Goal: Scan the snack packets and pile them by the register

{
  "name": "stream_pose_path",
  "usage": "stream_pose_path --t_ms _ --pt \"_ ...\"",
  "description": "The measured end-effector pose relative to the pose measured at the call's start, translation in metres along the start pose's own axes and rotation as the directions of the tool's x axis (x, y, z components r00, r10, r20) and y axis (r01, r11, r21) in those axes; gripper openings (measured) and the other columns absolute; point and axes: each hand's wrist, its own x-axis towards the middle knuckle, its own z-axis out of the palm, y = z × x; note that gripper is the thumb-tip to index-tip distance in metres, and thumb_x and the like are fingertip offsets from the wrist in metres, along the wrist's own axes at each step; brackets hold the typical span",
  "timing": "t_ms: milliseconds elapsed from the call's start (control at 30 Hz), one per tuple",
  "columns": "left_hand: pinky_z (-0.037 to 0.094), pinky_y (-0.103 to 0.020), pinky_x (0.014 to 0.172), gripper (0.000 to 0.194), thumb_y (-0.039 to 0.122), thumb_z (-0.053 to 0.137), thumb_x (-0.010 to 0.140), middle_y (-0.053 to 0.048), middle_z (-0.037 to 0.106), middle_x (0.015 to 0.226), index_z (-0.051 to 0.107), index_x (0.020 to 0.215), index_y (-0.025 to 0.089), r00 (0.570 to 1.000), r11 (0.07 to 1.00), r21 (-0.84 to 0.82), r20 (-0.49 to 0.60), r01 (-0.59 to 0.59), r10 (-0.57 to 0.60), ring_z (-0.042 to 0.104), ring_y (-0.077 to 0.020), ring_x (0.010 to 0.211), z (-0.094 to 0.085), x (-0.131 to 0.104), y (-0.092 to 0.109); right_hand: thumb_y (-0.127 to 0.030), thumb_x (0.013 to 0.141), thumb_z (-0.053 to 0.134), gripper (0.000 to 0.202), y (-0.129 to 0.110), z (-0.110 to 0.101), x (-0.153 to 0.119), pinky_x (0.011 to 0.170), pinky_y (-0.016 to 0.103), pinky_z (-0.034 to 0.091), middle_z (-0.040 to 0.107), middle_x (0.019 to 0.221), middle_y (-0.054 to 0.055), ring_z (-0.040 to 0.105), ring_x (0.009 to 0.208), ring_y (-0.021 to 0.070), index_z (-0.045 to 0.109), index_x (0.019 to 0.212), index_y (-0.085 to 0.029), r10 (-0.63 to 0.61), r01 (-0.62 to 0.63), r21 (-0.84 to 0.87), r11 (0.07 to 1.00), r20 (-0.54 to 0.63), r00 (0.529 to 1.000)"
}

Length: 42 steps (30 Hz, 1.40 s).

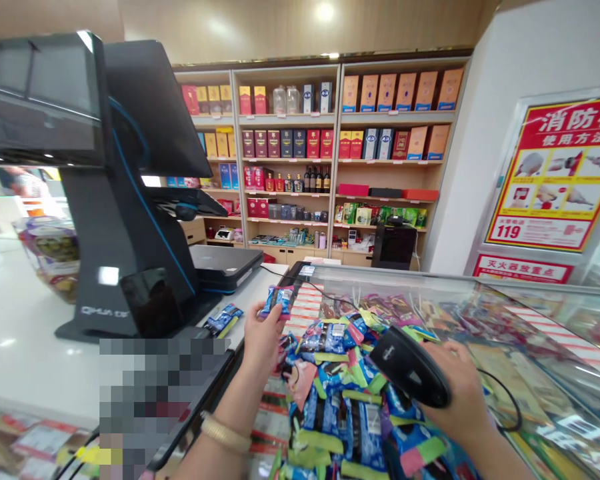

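Note:
My left hand (263, 337) pinches a small blue and pink packet (278, 302) above the left edge of the glass case. My right hand (457, 390) is wrapped round a black handheld scanner (410, 367), whose head points left over the pile. Beneath and between both hands lies a heap of blue packets (364, 427) with green and pink strips, on the glass top. Another blue packet (223, 319) rests on the white counter, left of my left hand.
A black point-of-sale terminal (130, 220) stands on the white counter (20, 360), with a black cash box (225, 265) behind it. The glass case (545, 333) extends right. A cable loops beside my right wrist. Stocked shelves (290, 120) line the back wall.

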Motion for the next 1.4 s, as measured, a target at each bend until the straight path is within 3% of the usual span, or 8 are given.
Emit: stream_pose_path --t_ms 167,367,533,733,1033,1200,1333,1400 --pt "0.053 -0.021 0.063 0.033 0.000 0.064 0.073 0.004 0.060 0.068 0.042 0.085 0.021 0.972 0.999 -0.015 -0.231 -0.039 0.034 0.064 -0.0088 0.058 -0.022 0.037 0.004 -0.023 0.075 0.053 0.023 0.003 0.000 -0.004 0.074 0.036 0.038 0.066 0.079 0.003 0.062 0.070 0.0201 0.057 0.098 -0.022 -0.043 0.043 -0.003 0.999 -0.022 0.999" --pt "0.053 -0.021 0.078 0.044 -0.004 0.054 0.075 0.004 0.058 0.081 0.048 0.109 0.024 0.952 0.989 0.118 -0.282 -0.089 0.119 0.062 -0.0066 0.071 -0.038 0.058 0.004 -0.022 0.076 0.053 0.023 0.011 0.004 -0.012 0.075 0.036 0.039 0.066 0.080 0.003 0.062 0.070 0.0205 0.057 0.098 -0.022 -0.054 0.054 -0.025 0.998 -0.015 0.998" --pt "0.053 -0.025 0.078 0.057 0.008 0.058 0.076 0.000 0.063 0.086 0.045 0.130 0.024 0.993 0.900 0.432 -0.070 -0.052 0.091 0.064 -0.0106 0.076 -0.039 0.052 0.002 -0.027 0.077 0.054 0.025 0.018 0.008 -0.015 0.073 0.037 0.040 0.067 0.082 0.004 0.062 0.072 0.0217 0.058 0.101 -0.021 -0.083 0.080 -0.066 0.995 -0.050 0.995" --pt "0.051 -0.031 0.078 0.044 0.017 0.077 0.053 -0.003 0.068 0.078 0.072 0.097 0.014 0.957 0.517 0.836 0.272 -0.183 -0.101 0.064 -0.0191 0.073 -0.040 0.033 -0.003 -0.024 0.077 0.053 0.020 0.016 0.006 -0.011 0.072 0.035 0.040 0.067 0.079 0.004 0.062 0.069 0.0202 0.059 0.096 -0.021 -0.070 0.066 -0.079 0.995 -0.053 0.996" --pt "0.047 -0.031 0.088 0.045 0.008 0.074 0.052 -0.006 0.074 0.094 0.071 0.094 0.023 0.908 0.259 0.904 0.387 -0.339 -0.162 0.067 -0.0246 0.095 -0.048 0.026 -0.003 -0.026 0.077 0.051 0.016 0.010 0.004 -0.007 0.072 0.036 0.041 0.068 0.080 0.005 0.063 0.072 0.0208 0.060 0.090 -0.020 0.003 -0.006 -0.082 0.997 -0.029 1.000" --pt "0.048 -0.031 0.078 0.041 0.006 0.077 0.049 -0.004 0.070 0.076 0.071 0.086 0.024 0.931 0.332 0.878 0.365 -0.345 0.003 0.067 -0.0259 0.081 -0.040 0.028 -0.006 -0.024 0.075 0.053 0.017 0.011 0.002 -0.004 0.070 0.035 0.040 0.068 0.079 0.005 0.062 0.069 0.0192 0.059 0.091 -0.021 -0.024 0.022 -0.072 0.997 -0.017 1.000" --pt "0.045 -0.022 0.060 0.037 0.008 0.080 0.052 0.000 0.065 0.066 0.071 0.085 0.022 0.954 0.628 0.717 0.218 -0.301 0.208 0.061 -0.0173 0.063 -0.026 0.023 0.003 -0.025 0.075 0.053 0.017 0.010 0.001 -0.004 0.072 0.035 0.039 0.067 0.079 0.004 0.062 0.070 0.0194 0.060 0.090 -0.020 0.054 -0.054 -0.033 0.998 -0.015 0.998" --pt "0.045 -0.021 0.054 0.031 0.011 0.077 0.061 0.000 0.065 0.067 0.069 0.090 0.020 0.978 0.799 0.568 0.168 -0.196 0.120 0.059 -0.0141 0.056 -0.017 0.017 0.010 -0.025 0.076 0.053 0.016 0.008 0.001 -0.004 0.074 0.036 0.038 0.067 0.079 0.004 0.062 0.071 0.0191 0.059 0.090 -0.020 0.082 -0.082 -0.007 0.997 -0.022 0.996"
